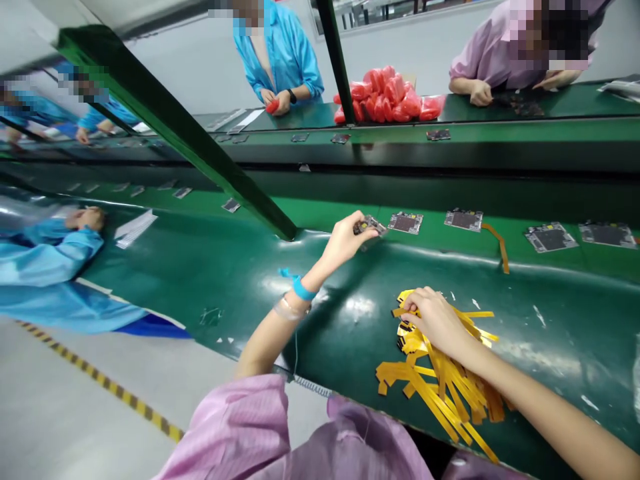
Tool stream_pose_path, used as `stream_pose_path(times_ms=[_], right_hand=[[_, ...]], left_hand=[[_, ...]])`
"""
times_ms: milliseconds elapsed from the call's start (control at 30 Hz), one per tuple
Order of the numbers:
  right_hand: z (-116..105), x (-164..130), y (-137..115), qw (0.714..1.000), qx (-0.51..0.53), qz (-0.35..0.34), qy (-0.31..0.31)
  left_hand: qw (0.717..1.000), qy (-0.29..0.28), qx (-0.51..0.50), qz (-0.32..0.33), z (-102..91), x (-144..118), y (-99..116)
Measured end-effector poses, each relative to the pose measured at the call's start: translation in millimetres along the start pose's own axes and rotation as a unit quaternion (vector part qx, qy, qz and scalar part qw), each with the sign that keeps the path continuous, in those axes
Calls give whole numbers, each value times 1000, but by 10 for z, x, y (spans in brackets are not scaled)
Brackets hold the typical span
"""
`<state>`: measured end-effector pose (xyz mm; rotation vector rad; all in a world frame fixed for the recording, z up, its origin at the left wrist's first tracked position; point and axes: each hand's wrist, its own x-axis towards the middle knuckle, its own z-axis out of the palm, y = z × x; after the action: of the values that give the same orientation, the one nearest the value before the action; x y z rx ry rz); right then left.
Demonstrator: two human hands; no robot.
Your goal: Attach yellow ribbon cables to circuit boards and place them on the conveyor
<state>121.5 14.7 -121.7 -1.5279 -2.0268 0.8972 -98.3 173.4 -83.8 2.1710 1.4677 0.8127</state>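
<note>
A small circuit board (373,227) is up in the left hand (345,239), pinched at its near edge between thumb and fingers, just above the far edge of the green counter (225,260). The right hand (435,317) rests at the top end of a loose pile of yellow ribbon strips (450,393), fingers curled close over the strip ends — whether it has hold of one, I cannot tell. The pile fans toward the person's body, some strips crossing others. A blue wristband (303,289) circles the left wrist.

Beyond the left hand, more boards lie spaced along a brighter green band (330,217): one just beside the held board, then another (463,219) with an orange strip (497,247) trailing from its right corner onto the counter. A green post (175,133) slants down left of the hand. At far left, a co-worker's blue sleeve (55,253) lies on the counter near some white sheets (135,228). Across the way — red packets (385,97) in a heap, between two more co-workers.
</note>
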Motion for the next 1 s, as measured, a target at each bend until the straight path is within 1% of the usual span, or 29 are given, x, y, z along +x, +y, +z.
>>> stream_pose_path(times_ms=[67,133,167,200,267,333,367,433,500,600,700,833,900,933,1000], right_hand=[[-30,16,9,1000,21,5,-15],[-120,-18,-23,998,47,9,-27],[-180,-55,-53,997,67,11,-24],[-246,-105,-90,995,98,18,-11],[-374,-233,-174,981,183,45,44],[-467,-374,-253,958,260,77,97],[-495,-439,-285,950,279,89,109],[-515,-549,-325,950,273,103,110],[-507,-626,-334,953,256,114,113],[-494,-700,-314,953,243,126,127],[-491,-760,-289,959,214,117,147],[-454,-825,-272,968,153,85,182],[-432,-851,-271,972,123,60,190],[-429,-866,-274,974,109,46,196],[-451,-900,-289,973,102,34,203]], left_hand=[[994,-32,-103,-15,-20,-302,160],[970,-73,-223,-56,-30,-568,316],[957,-87,-265,-82,-29,-683,392],[947,-95,-289,-106,-22,-785,466],[933,-107,-314,-138,8,-954,607],[922,-128,-336,-146,57,-1079,738],[916,-142,-346,-144,83,-1129,801],[913,-170,-347,-133,128,-1206,921],[919,-186,-328,-113,151,-1259,1033],[940,-183,-279,-75,144,-1303,1175],[955,-175,-234,-57,122,-1333,1274],[957,-178,-222,-51,146,-1361,1320],[945,-192,-256,-65,192,-1350,1302],[931,-204,-292,-76,219,-1335,1286],[889,-229,-385,-98,268,-1291,1251]])
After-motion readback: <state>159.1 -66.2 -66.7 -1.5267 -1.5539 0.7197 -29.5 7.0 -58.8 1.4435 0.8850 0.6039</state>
